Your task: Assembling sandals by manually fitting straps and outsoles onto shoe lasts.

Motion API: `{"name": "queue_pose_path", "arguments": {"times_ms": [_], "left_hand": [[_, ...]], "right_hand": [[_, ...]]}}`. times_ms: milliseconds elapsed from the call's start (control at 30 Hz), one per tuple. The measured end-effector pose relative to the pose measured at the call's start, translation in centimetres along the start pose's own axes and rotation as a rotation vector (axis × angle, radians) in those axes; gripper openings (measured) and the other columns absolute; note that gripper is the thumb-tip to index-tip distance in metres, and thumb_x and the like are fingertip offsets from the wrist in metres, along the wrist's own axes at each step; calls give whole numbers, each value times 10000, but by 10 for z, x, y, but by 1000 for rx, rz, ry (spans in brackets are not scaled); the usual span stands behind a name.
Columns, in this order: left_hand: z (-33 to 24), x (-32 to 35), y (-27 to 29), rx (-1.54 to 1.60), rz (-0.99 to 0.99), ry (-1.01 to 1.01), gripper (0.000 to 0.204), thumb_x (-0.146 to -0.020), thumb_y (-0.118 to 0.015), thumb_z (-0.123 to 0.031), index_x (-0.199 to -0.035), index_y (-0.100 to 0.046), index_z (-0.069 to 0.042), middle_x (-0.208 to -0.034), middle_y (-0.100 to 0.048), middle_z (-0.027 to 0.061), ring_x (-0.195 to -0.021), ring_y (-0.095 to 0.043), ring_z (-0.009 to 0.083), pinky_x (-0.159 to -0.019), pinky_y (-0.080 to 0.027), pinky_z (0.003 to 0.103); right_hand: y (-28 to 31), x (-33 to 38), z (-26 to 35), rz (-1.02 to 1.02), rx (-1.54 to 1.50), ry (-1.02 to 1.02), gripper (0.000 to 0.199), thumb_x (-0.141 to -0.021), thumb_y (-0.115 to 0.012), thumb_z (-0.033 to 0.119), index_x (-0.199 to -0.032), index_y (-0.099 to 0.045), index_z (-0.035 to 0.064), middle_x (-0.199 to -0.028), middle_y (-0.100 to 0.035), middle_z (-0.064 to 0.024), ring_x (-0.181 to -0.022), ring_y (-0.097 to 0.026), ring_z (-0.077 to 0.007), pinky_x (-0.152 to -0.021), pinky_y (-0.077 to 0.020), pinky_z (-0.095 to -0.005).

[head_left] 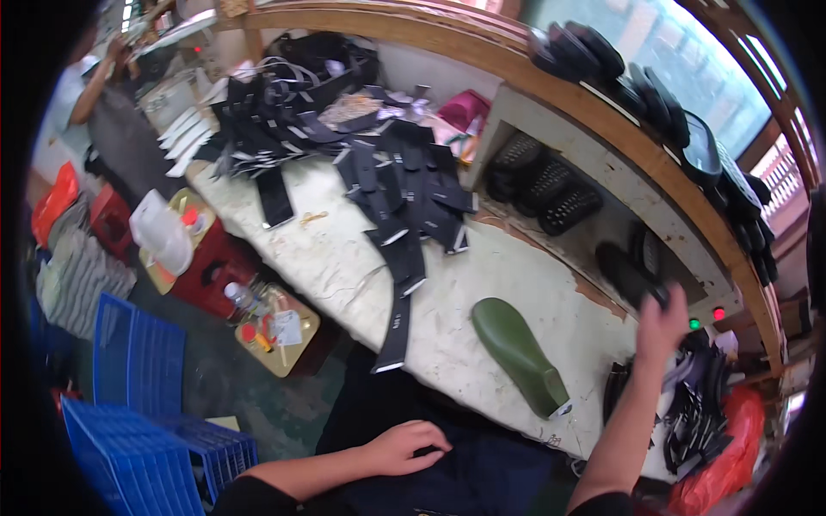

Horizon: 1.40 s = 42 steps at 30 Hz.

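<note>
My right hand reaches to the opening of a low white cabinet and grips the end of a black shoe sole; motion blurs the fingertips. My left hand rests on my dark clothing in front of the table, fingers loosely extended with nothing in them. Between the hands, a green shoe last lies on the white worktable, its narrow end toward me. Several black strips with white edges are heaped at the table's middle, one strip hanging toward the near edge.
More black perforated soles sit inside the cabinet. Black footwear pieces line the wooden shelf above. A red bag and dark strips lie at right. Blue crates and a small stool stand left; a person works behind.
</note>
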<state>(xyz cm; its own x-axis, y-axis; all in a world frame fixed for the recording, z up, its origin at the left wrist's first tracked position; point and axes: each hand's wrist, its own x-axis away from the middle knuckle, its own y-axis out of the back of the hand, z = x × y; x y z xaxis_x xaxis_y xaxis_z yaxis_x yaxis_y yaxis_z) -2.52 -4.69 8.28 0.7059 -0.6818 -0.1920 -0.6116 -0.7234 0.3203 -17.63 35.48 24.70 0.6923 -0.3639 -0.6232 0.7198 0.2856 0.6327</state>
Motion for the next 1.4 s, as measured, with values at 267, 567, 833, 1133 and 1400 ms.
{"name": "queue_pose_path", "arguments": {"times_ms": [267, 567, 833, 1133, 1400], "left_hand": [[-103, -43, -37, 882, -496, -133, 844, -913, -742, -187, -1564, -229, -31, -1523, -421, 176, -1319, -524, 293, -1071, -473, 424], [-58, 19, 29, 992, -759, 474, 579, -885, -727, -157, -1379, -454, -29, -1211, -612, 112, -1151, -581, 230, -1011, -470, 371], [-41, 75, 7, 768, -925, 513, 671, -874, -747, -196, -1426, -415, -8, -1276, -576, 114, -1175, -540, 198, -1041, -431, 342], [-83, 23, 16, 838, -1024, 364, 788, -886, -765, -375, -1464, -362, -23, -1350, -521, 108, -1238, -492, 201, -1065, -409, 340], [-75, 27, 25, 1465, -1027, 255, 665, -847, -771, -437, -1341, -506, -80, -1111, -626, 82, -1014, -606, 194, -907, -507, 369]], "right_hand": [[94, 249, 68, 562, -724, -311, 670, -908, -691, 379, -1402, -500, -32, -1422, -549, -186, -1236, -568, -282, -1094, -423, -434], [74, 162, 113, 500, 86, 1, 841, -816, -781, 489, -1415, -500, -31, -1352, -596, -263, -1238, -585, -377, -1051, -459, -446], [47, 146, 102, 854, 300, -90, 741, -852, -753, 505, -1310, -602, -58, -1266, -661, -221, -1166, -632, -314, -1006, -484, -420], [52, 234, 128, 855, -420, -222, 749, -817, -805, 461, -1349, -593, -22, -1293, -646, -196, -1175, -622, -311, -1000, -484, -395], [73, 284, 218, 618, -353, 549, 515, -759, -863, 333, -1105, -693, -9, -1000, -709, -237, -894, -699, -327, -822, -537, -445]]}}
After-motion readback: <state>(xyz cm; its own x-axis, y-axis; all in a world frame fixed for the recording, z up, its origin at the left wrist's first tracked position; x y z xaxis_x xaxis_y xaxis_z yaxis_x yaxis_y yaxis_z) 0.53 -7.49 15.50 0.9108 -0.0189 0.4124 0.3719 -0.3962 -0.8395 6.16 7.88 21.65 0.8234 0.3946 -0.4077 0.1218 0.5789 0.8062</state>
